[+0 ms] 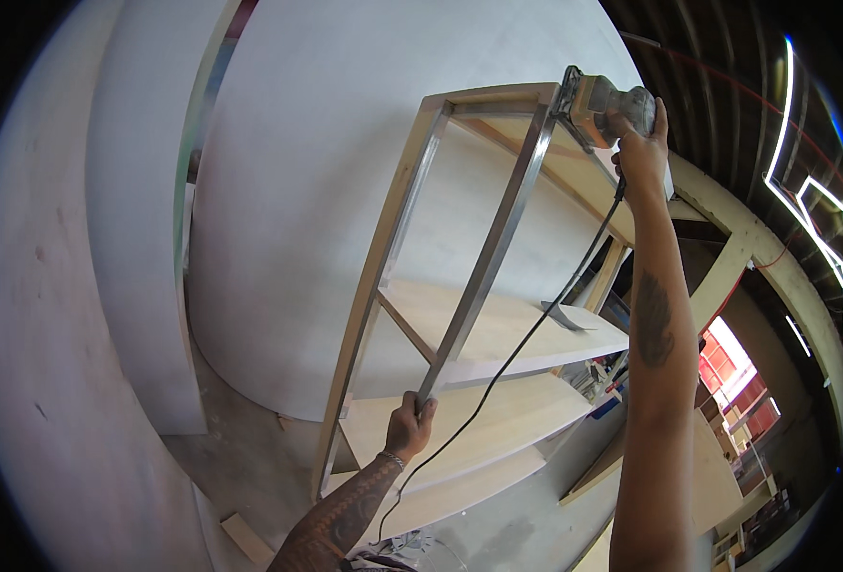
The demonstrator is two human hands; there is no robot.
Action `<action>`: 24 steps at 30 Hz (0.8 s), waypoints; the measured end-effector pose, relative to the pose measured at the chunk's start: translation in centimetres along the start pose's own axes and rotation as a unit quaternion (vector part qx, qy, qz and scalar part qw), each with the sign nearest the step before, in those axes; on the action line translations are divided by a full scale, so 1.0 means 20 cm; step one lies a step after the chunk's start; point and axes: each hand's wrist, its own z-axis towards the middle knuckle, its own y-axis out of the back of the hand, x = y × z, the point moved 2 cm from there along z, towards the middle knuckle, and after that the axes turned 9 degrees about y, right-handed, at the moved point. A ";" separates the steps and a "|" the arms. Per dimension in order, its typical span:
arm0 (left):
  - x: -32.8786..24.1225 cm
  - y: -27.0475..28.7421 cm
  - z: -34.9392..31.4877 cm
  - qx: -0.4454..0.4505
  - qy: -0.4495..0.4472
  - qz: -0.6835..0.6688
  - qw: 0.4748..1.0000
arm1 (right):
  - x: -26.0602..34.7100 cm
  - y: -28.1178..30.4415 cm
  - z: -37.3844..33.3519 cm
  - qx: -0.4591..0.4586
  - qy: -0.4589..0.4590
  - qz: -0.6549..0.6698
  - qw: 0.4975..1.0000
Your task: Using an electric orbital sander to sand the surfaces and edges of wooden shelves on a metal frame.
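Observation:
A tall shelf frame (pixel 388 224) of pale wood stands before me, with a metal-grey upright (pixel 503 224) on its near side. My left hand (pixel 409 427) is wrapped round the lower part of that upright. High at the right, my right hand (pixel 643 148) grips an orange-and-grey electric sander (pixel 601 107). The sander's flat pad is turned toward the frame's top corner and appears to touch it. A black power cord (pixel 522 345) hangs from the sander and curves down past the shelves to the floor.
Large whitish curved panels (pixel 278 191) rise behind and left of the frame. A thin dark-edged sheet (pixel 568 317) lies on the middle shelf (pixel 498 324). Wood offcuts (pixel 247 540) rest on the concrete floor (pixel 236 439). Boards (pixel 712 467) stand at the lower right.

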 end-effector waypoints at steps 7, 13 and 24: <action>0.02 -0.01 0.01 -0.011 -0.010 -0.001 1.000 | -0.22 0.06 0.06 -0.067 -0.076 0.010 0.995; 0.02 -0.02 0.01 -0.019 -0.021 0.011 1.000 | -0.28 0.08 0.10 -0.083 -0.100 0.062 0.990; 0.01 -0.02 0.00 -0.009 -0.014 0.011 1.000 | 0.09 -0.02 0.03 -0.019 -0.014 0.062 0.998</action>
